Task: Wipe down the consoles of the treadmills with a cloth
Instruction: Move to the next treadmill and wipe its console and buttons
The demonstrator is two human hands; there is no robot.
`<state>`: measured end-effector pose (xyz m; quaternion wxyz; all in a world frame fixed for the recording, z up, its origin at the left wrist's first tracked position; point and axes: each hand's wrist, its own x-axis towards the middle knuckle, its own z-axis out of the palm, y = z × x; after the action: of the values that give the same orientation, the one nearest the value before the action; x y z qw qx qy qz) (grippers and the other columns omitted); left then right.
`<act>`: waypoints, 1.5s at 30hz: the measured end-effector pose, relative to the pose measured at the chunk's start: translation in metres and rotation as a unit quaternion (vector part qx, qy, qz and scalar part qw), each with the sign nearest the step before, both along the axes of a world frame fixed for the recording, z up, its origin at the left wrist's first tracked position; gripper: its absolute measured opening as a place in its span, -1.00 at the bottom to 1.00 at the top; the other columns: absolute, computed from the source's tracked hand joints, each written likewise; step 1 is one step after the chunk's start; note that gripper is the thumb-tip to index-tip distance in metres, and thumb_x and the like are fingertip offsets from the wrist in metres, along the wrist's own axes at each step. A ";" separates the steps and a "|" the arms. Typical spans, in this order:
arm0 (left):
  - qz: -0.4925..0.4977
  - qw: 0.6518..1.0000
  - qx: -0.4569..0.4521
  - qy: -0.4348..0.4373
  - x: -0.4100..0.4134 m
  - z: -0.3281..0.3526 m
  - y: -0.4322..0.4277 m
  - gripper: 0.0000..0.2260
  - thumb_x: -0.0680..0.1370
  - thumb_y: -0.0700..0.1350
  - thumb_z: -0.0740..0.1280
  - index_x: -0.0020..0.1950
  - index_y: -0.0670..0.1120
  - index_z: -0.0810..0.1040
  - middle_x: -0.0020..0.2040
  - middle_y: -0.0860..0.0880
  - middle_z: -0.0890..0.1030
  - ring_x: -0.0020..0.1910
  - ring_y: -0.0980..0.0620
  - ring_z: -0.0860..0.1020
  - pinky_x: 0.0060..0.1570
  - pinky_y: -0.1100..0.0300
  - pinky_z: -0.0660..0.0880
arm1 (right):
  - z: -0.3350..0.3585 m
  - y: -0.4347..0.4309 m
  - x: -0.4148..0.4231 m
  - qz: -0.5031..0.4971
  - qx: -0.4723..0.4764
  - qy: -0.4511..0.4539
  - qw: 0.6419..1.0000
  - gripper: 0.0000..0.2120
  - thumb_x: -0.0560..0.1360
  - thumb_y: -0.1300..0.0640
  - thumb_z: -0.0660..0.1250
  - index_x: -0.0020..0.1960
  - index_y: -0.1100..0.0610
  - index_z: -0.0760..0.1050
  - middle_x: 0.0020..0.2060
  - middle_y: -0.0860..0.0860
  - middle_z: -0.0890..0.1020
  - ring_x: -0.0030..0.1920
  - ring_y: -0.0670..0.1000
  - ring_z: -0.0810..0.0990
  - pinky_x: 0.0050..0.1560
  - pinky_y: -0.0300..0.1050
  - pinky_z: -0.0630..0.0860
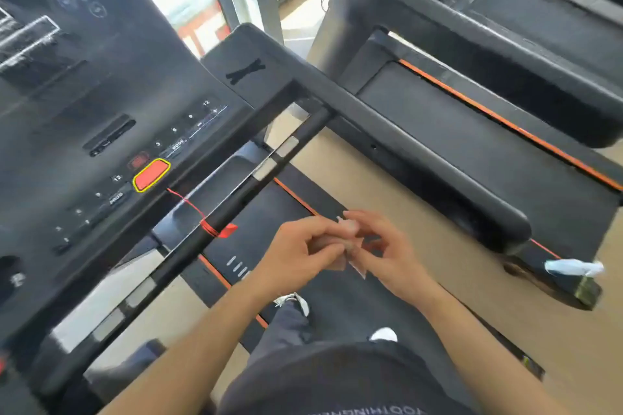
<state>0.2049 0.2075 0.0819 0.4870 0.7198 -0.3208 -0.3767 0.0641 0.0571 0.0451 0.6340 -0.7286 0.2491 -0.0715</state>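
Now our left hand (300,244) and right hand (387,248) both pinch the cloth (354,244), and the console (101,94) lies up-left, nearer the left hand.

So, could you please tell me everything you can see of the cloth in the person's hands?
The cloth is a small, pale, thin-looking piece, bunched between both hands above the treadmill belt. The left hand and right hand both pinch it, and pointed corners stick out above and below their grip. It touches nothing else and is held away from the console. Motion blur hides its weave and exact shape.
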 end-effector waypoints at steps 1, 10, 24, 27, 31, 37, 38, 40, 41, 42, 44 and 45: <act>-0.007 1.000 -0.006 0.025 -0.017 0.005 -0.009 -0.77 0.56 -0.38 0.39 0.13 -0.13 0.70 0.11 -0.05 0.74 0.08 -0.06 0.73 0.08 0.00 0.68 | 0.001 -0.007 -0.017 -0.002 -0.013 0.001 1.000 -0.62 0.48 0.31 0.47 0.21 -0.03 0.62 0.18 -0.11 0.63 0.15 -0.01 0.64 0.04 -0.08 0.61; -0.036 0.994 0.021 -0.104 -0.160 -0.007 -0.100 -0.79 0.51 -0.11 0.54 -0.07 0.25 0.71 -0.08 0.15 0.73 -0.01 0.08 0.67 0.05 0.08 0.59 | 0.006 -0.069 -0.198 -0.102 -0.042 0.061 0.992 -0.78 0.49 0.22 0.50 -0.12 -0.09 0.58 -0.30 -0.25 0.61 -0.27 -0.21 0.51 -0.18 -0.36 0.44; -0.179 0.974 -0.052 -0.128 -0.283 -0.001 -0.260 -0.78 0.56 -0.10 0.46 0.09 0.22 0.65 -0.03 0.21 0.69 -0.02 0.11 0.65 0.01 0.34 0.52 | -0.025 -0.160 -0.376 -0.305 0.052 0.167 0.936 -0.90 0.59 0.18 0.42 -0.11 0.10 0.58 -0.29 -0.03 0.66 -0.29 -0.05 0.64 -0.21 -0.12 0.58; -0.163 0.978 -0.028 -0.130 -0.289 -0.014 -0.306 -0.76 0.56 -0.18 0.47 0.12 0.14 0.68 -0.04 0.23 0.70 -0.05 0.17 0.65 -0.02 0.35 0.53 | -0.028 -0.199 -0.388 -0.349 0.063 0.158 0.922 -0.90 0.59 0.20 0.41 -0.09 0.18 0.56 -0.27 0.09 0.67 -0.30 -0.03 0.64 -0.23 -0.04 0.61; -0.200 0.971 0.068 -0.116 -0.289 -0.039 -0.377 -0.68 0.52 -0.25 0.41 0.18 0.09 0.68 -0.13 0.21 0.66 -0.18 0.26 0.58 -0.09 0.31 0.52 | -0.025 -0.266 -0.396 -0.400 0.013 0.179 0.899 -0.84 0.57 0.24 0.43 -0.17 0.09 0.56 -0.38 -0.03 0.62 -0.39 -0.09 0.56 -0.30 -0.11 0.59; -0.301 0.942 0.141 -0.051 -0.292 -0.050 -0.476 -0.94 0.52 0.06 0.44 -0.13 0.21 0.69 -0.30 0.19 0.57 -0.29 0.23 0.47 -0.21 0.32 0.34 | -0.003 -0.370 -0.389 -0.385 -0.010 0.212 0.898 -0.84 0.56 0.23 0.42 -0.17 0.07 0.57 -0.38 -0.02 0.62 -0.36 -0.06 0.55 -0.21 -0.03 0.55; -0.311 0.938 0.144 -0.052 -0.293 -0.049 -0.493 -0.88 0.55 0.01 0.44 -0.19 0.18 0.67 -0.38 0.22 0.52 -0.32 0.21 0.44 -0.24 0.31 0.33 | 0.001 -0.389 -0.389 -0.390 -0.006 0.213 0.896 -0.86 0.57 0.24 0.40 -0.15 0.08 0.57 -0.35 -0.01 0.63 -0.35 -0.07 0.58 -0.19 0.00 0.58; -0.322 0.936 0.138 -0.041 -0.295 -0.045 -0.525 -0.82 0.55 0.05 0.43 -0.23 0.05 0.66 -0.45 0.19 0.47 -0.37 0.17 0.39 -0.30 0.29 0.30 | 0.010 -0.424 -0.388 -0.404 -0.019 0.212 0.889 -0.87 0.57 0.22 0.39 -0.14 0.06 0.59 -0.30 0.02 0.66 -0.31 -0.03 0.61 -0.16 0.06 0.62; -0.323 0.938 0.126 -0.027 -0.296 -0.042 -0.538 -0.74 0.51 0.14 0.42 -0.22 -0.02 0.66 -0.45 0.13 0.50 -0.39 0.17 0.37 -0.32 0.30 0.30 | 0.013 -0.441 -0.388 -0.410 -0.031 0.214 0.886 -0.86 0.56 0.21 0.39 -0.15 0.03 0.59 -0.27 0.05 0.67 -0.29 0.02 0.62 -0.16 0.10 0.63; -0.320 0.941 0.112 -0.012 -0.298 -0.039 -0.552 -0.66 0.48 0.21 0.41 -0.21 -0.07 0.66 -0.43 0.07 0.53 -0.40 0.17 0.37 -0.33 0.29 0.31 | 0.015 -0.457 -0.388 -0.417 -0.038 0.213 0.883 -0.85 0.56 0.21 0.39 -0.16 0.03 0.59 -0.26 0.09 0.67 -0.28 0.07 0.62 -0.16 0.14 0.64; -0.296 0.951 0.088 -0.003 -0.300 -0.038 -0.579 -0.68 0.52 0.18 0.42 -0.22 -0.06 0.64 -0.40 0.07 0.51 -0.38 0.17 0.37 -0.29 0.25 0.32 | 0.019 -0.489 -0.390 -0.421 -0.046 0.217 0.880 -0.85 0.55 0.22 0.39 -0.17 0.03 0.59 -0.28 0.09 0.67 -0.25 0.17 0.66 -0.15 0.16 0.66; -0.279 0.957 0.077 0.002 -0.301 -0.038 -0.594 -0.71 0.54 0.13 0.43 -0.22 -0.06 0.63 -0.38 0.09 0.49 -0.36 0.16 0.38 -0.27 0.21 0.33 | 0.021 -0.506 -0.391 -0.422 -0.049 0.221 0.878 -0.84 0.54 0.21 0.40 -0.18 0.02 0.59 -0.29 0.06 0.67 -0.23 0.18 0.67 -0.15 0.14 0.67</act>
<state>-0.0957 -0.3862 0.0437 0.3059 0.6365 -0.4780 -0.5223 -0.3264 -0.4488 0.0657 0.4359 -0.5814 0.6626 -0.1815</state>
